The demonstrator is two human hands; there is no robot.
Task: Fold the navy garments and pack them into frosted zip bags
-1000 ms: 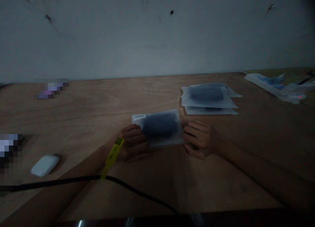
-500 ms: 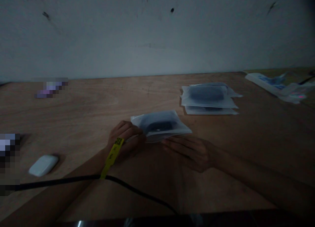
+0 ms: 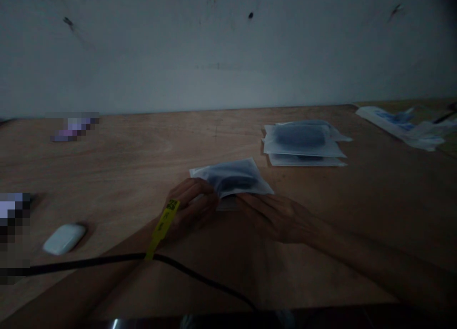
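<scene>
A frosted plastic bag (image 3: 233, 169) with a dark item inside lies on the wooden table, its near edge toward me. My left hand (image 3: 193, 200) is closed on the bag's near left corner, fingers curled. My right hand (image 3: 274, 217) has its fingers stretched out flat, the tips touching the near edge of the bag. The bag's upper layer stands a little apart from its lower layer between my hands. What the dark item is cannot be made out through the plastic.
Similar filled bags lie stacked (image 3: 303, 141) at the back right. Further right are crumpled plastic wrappers (image 3: 396, 124). A white rounded case (image 3: 64, 239) sits at the left. A black cable (image 3: 200, 274) with a yellow tag (image 3: 164, 226) crosses in front of my left forearm.
My left hand has shifted slightly right along the bag's near edge. My right fingers have moved up against that edge, and the gap between the bag's layers shows wider.
</scene>
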